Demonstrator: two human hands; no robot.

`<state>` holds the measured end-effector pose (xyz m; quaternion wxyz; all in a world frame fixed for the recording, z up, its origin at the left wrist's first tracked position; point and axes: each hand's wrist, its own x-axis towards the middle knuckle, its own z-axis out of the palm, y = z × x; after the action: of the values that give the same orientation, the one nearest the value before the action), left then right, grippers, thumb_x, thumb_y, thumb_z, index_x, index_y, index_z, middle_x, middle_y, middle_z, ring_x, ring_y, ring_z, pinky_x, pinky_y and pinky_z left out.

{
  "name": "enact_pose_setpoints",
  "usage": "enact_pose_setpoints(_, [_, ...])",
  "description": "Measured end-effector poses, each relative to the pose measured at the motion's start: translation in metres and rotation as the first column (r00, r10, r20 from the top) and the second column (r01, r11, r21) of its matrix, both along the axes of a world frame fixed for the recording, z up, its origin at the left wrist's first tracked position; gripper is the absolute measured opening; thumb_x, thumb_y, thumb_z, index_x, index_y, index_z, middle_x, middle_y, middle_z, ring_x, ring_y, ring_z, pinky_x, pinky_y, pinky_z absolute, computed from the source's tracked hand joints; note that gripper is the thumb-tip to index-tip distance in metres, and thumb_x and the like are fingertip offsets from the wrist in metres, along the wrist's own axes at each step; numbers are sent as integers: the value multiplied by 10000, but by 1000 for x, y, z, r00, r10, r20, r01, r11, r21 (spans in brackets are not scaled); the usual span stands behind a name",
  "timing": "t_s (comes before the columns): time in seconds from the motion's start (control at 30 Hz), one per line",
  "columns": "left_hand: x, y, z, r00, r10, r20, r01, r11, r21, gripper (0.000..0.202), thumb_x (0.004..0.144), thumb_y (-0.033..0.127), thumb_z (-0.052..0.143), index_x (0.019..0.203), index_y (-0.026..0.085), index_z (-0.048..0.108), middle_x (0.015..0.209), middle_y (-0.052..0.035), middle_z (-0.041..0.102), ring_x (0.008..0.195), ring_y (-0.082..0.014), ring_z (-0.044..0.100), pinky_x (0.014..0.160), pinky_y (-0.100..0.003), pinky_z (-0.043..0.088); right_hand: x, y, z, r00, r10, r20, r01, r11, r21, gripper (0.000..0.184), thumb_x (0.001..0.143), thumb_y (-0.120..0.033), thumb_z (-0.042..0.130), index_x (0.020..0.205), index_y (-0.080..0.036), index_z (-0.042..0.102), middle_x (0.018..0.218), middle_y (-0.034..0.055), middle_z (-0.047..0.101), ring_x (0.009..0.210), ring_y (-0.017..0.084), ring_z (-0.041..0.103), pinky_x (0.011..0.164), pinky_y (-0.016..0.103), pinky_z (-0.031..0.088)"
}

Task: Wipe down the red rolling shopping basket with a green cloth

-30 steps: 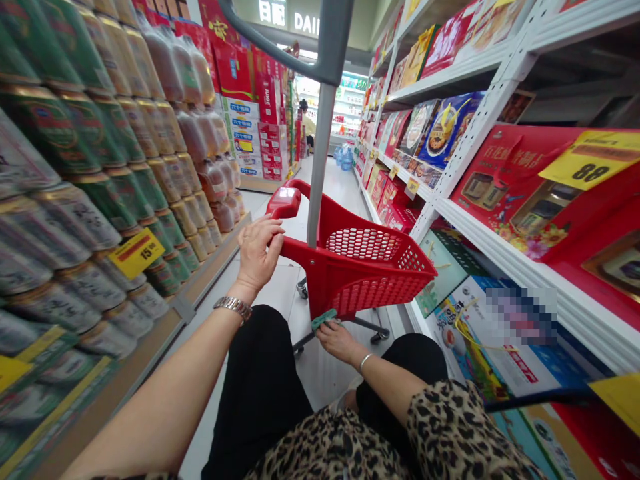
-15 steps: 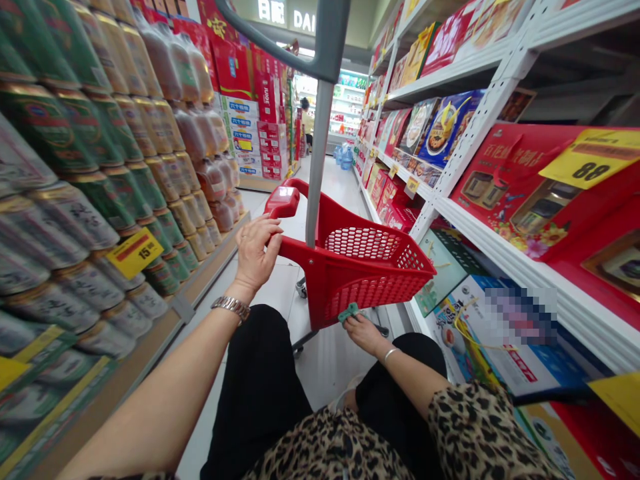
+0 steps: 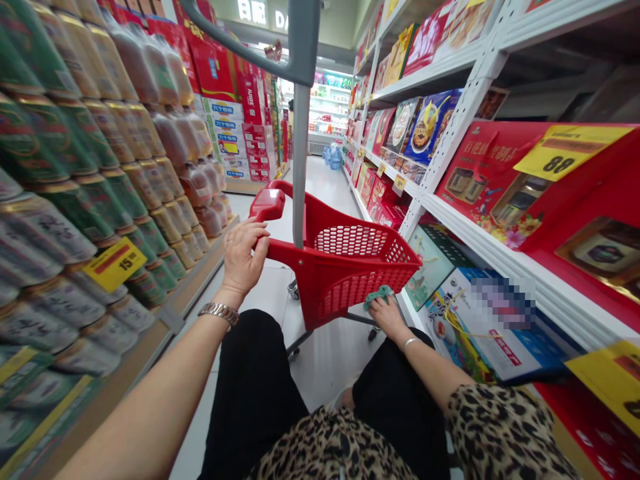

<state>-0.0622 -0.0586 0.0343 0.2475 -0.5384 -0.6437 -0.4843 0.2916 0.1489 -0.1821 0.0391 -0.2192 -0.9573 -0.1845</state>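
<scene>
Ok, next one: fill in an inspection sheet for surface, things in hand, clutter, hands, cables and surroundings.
Surface: pale tiled floor, under the wheels.
Things in hand: red cart with perforated sides; green cloth at its lower side.
Clutter: blue jugs standing farther down the aisle.
Hands: left hand on the cart's edge; right hand holding the cloth.
Cables: nothing seen.
Surroundings: stacked cans on the left; boxed goods on white shelves on the right.
</scene>
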Motion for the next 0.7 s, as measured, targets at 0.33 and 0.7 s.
enact_pose_setpoints(0.33, [-7,-5,-4,1000,27,-3,-26,998,52,211,944,356,461,897,246,635,1129,-86,753,1245,-277,633,1132,-497,400,21,-5,36,975,-73,-209,99,988,116,307,969,-118,556,1185,-223,747,1169,149,703,991,250,554,830,387,402])
enact_pose_setpoints(0.7, [-20,-19,3,997,39,70,-40,999,19,129,882,311,484,876,265,605,1129,-93,744,1264,-280,622,1150,-499,407,-88,-85,112,671,598,-438,-516,801,303,328,1031,-163,539,1316,-267,663,1285,94,710,1246,226,605,1020,425,436])
